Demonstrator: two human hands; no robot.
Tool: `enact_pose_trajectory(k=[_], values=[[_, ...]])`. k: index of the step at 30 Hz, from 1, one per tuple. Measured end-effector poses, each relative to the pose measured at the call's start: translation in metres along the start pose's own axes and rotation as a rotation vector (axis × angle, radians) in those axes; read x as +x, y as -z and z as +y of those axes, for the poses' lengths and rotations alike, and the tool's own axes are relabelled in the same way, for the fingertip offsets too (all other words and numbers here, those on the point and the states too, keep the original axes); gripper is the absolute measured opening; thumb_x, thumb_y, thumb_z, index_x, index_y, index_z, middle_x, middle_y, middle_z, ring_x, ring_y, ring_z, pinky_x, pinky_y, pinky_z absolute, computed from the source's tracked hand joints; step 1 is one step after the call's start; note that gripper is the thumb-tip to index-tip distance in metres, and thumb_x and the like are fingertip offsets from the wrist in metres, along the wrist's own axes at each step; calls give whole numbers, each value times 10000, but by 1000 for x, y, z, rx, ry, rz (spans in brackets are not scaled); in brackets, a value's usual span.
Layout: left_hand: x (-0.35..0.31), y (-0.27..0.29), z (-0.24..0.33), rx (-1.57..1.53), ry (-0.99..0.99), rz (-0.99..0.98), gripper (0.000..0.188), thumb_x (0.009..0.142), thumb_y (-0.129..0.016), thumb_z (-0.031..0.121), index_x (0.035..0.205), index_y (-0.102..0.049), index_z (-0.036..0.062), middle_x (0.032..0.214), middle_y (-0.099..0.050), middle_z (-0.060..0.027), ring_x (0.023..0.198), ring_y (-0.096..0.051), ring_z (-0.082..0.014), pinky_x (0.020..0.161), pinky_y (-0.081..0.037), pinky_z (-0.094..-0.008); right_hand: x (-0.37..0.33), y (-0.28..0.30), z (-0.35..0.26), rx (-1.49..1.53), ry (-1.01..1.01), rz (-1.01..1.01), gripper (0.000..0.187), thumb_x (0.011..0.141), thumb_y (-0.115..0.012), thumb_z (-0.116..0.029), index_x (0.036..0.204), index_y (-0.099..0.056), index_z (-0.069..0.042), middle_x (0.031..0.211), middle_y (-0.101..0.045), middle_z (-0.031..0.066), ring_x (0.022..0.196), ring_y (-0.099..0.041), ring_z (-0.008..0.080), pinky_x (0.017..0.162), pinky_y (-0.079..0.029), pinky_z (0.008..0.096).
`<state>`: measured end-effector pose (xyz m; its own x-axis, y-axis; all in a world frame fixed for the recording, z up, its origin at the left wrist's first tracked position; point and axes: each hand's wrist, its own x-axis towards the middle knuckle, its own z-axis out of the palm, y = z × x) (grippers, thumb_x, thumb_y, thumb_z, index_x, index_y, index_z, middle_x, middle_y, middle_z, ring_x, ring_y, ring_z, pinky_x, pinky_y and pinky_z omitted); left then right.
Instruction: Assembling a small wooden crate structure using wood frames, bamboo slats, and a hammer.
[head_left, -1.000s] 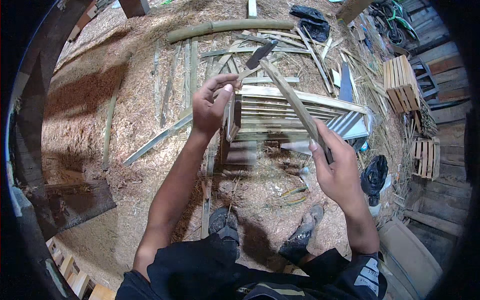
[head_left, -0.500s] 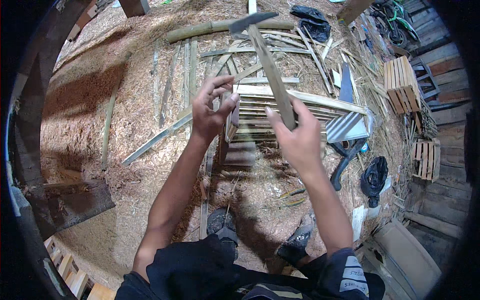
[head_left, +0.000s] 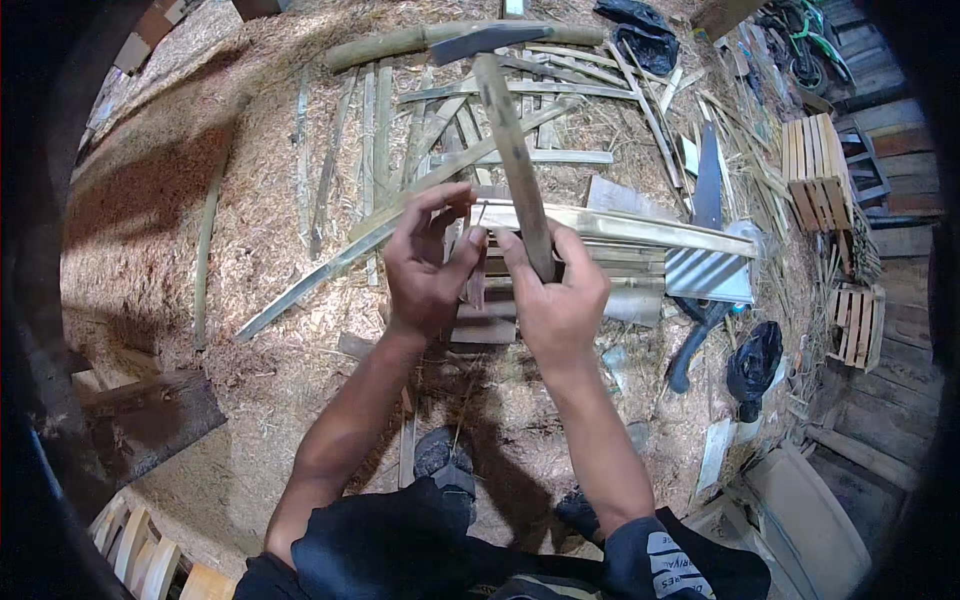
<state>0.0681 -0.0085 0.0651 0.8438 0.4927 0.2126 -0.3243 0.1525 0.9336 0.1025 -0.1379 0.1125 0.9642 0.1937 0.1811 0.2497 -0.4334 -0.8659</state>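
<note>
My right hand (head_left: 565,290) grips the lower handle of a hammer (head_left: 518,165). The dark steel head points away from me, above the far bamboo. Beside it, my left hand (head_left: 430,265) has curled fingers, and its thumb tip meets a thin nail (head_left: 484,211). How the other fingertips bear on the nail is hard to see. Both thumbs nearly touch. Under the hands lies a slatted wooden crate (head_left: 630,228) with a pale strip along its top edge; my hands hide its left end.
Bamboo strips (head_left: 520,90) and a thick bamboo pole (head_left: 390,45) lie beyond the crate on shavings. To the right are a handsaw (head_left: 708,185), a black plastic bag (head_left: 753,365) and small slatted crates (head_left: 815,170). A dark timber post and beam (head_left: 150,420) stand at left.
My right hand has moved left with the hammer, bringing its thumb close to my left thumb. My left hand sits slightly lower in view, as does the crate.
</note>
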Motion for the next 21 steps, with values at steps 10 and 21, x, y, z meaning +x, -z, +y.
enact_pose_trajectory(k=[10,21], values=[[-14,0,-13,28,-147,6,424,843,-680,-31,1236,-522,-57,1240,-531,-156,1172,-563,-233,1054,-443,-362,-14,2,3,46,52,39,274,824,-795,-84,1027,-683,61,930,-725,203,792,-728,220,667,-557,312],[-15,1,-12,11,-159,-6,438,815,-670,-62,1229,-527,-55,1241,-532,-165,1176,-563,-235,1051,-448,-363,-16,5,-4,103,-58,-16,250,817,-787,-50,1013,-677,60,986,-714,227,878,-738,275,706,-573,341]])
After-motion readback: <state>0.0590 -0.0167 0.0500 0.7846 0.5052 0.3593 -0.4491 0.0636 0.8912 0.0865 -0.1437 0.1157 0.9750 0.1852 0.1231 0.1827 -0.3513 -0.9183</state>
